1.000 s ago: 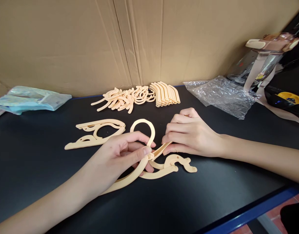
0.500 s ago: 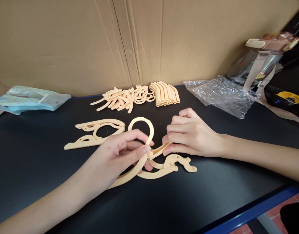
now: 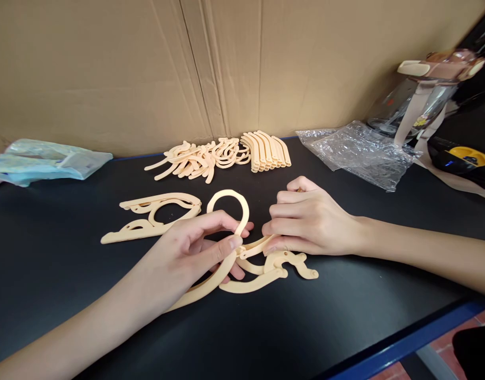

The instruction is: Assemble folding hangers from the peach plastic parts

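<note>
Head view: the cream hanger assembly is held between the left hand and the right hand. The left hand, on its left, pinches the joint below its hook; the right hand, on its right, grips one arm (partly covered by the fingers).

A pale cream, smooth hanger is pinched by the left hand where its parts meet. Its hook curves in a round loop beyond the fingers. One slim, bowed arm sweeps toward the near left, partly hidden behind the hand; the other arm slants up rightward, its far end covered by the right hand.
</note>
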Action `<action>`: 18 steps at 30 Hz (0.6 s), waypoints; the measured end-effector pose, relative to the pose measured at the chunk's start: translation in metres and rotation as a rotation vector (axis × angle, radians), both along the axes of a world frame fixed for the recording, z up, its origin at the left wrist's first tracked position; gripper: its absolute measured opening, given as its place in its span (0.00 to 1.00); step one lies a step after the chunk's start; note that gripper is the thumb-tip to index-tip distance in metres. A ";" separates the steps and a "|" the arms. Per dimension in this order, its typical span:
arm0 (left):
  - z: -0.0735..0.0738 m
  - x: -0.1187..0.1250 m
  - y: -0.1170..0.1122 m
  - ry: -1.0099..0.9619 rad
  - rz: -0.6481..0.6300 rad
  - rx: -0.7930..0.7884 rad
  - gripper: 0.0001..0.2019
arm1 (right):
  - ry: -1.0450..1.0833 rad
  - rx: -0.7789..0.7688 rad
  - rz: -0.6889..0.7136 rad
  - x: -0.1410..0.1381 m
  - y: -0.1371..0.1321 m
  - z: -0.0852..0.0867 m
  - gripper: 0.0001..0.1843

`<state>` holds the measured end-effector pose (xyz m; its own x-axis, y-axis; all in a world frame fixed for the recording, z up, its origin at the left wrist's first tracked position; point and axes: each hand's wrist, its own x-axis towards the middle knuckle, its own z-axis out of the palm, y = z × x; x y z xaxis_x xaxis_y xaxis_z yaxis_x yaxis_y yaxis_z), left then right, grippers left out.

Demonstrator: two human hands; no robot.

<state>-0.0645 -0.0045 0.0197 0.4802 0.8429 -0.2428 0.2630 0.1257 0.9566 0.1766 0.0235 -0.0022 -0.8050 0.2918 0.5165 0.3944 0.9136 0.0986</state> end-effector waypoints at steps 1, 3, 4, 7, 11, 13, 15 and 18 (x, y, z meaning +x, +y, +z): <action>0.000 0.000 0.000 0.002 -0.003 0.002 0.09 | 0.006 -0.006 0.005 0.000 0.000 0.000 0.21; -0.001 -0.001 0.001 0.005 0.008 0.011 0.09 | 0.017 -0.024 0.012 0.000 -0.001 0.000 0.21; -0.001 -0.002 0.001 0.005 0.008 0.019 0.09 | 0.021 -0.034 0.015 0.000 -0.001 0.000 0.22; -0.004 -0.004 0.003 0.003 -0.048 0.057 0.09 | 0.029 -0.062 0.018 -0.001 -0.001 -0.001 0.23; -0.007 -0.005 0.004 0.042 -0.061 0.097 0.09 | 0.039 -0.092 0.020 -0.002 0.000 -0.003 0.22; -0.007 -0.004 0.003 0.059 -0.058 0.111 0.09 | 0.036 -0.090 0.024 -0.002 0.000 -0.003 0.22; -0.007 -0.002 0.000 0.057 -0.047 0.134 0.10 | 0.039 -0.074 0.021 -0.002 0.000 -0.003 0.21; -0.008 0.001 -0.004 0.058 0.015 0.161 0.10 | 0.079 -0.061 -0.004 -0.001 0.002 -0.003 0.22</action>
